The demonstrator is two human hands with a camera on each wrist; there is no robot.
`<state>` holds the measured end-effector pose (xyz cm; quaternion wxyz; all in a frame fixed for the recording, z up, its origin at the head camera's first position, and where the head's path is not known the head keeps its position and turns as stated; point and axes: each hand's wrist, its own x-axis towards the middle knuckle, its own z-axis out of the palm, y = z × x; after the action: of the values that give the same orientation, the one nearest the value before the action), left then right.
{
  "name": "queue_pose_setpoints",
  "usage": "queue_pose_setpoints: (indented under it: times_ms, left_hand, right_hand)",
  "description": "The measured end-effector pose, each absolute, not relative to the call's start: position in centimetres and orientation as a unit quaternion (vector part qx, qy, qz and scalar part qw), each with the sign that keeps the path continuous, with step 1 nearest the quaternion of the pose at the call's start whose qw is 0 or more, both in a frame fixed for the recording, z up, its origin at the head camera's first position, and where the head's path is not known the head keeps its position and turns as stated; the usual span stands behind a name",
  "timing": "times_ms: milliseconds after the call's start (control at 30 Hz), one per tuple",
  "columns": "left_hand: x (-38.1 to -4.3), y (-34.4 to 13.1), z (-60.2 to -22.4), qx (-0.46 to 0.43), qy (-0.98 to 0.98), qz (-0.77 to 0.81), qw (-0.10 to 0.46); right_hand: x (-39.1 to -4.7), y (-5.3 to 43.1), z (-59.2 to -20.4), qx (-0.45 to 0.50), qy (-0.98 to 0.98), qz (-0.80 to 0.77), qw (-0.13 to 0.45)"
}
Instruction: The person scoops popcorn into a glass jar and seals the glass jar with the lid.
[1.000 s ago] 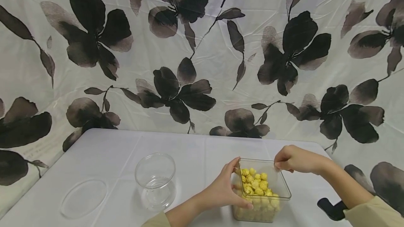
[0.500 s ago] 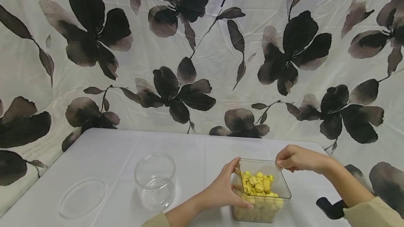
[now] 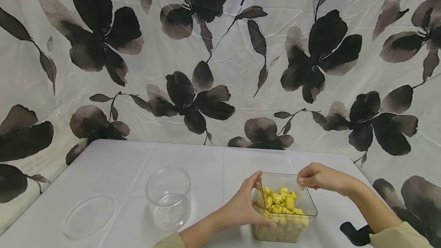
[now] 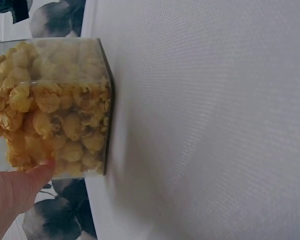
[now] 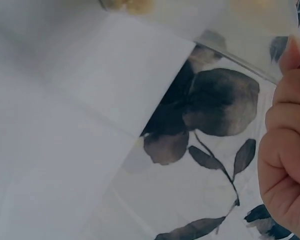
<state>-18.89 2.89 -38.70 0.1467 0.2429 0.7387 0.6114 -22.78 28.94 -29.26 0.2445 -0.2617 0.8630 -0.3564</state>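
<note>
Table (image 3: 220, 175) carries a clear container (image 3: 280, 232) near its right edge, a round jar (image 3: 169, 198) farther left, and a flat disc (image 3: 89, 217) by the left edge. We see the left hand (image 3: 245, 205) gripping the container's left side, the right hand (image 3: 320, 177) pinching its far right corner, and yellow popcorn (image 3: 280, 201) within.

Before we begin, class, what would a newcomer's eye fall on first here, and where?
The large dark flowers on the pale backdrop come first, behind and above the white table. Next comes the yellow popcorn in the clear square container, between the left grip and right grip.
</note>
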Motion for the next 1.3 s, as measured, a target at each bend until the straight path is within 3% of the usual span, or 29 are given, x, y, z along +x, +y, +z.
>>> queue_pose_setpoints:
  times_ms: [1300]
  left_hand:
    - [-18.8,2.7,-38.7,0.248,0.738,0.609,0.148]
  right_hand:
    - [-21.5,29.6,-29.5,-0.195,0.799,-0.486,0.295]
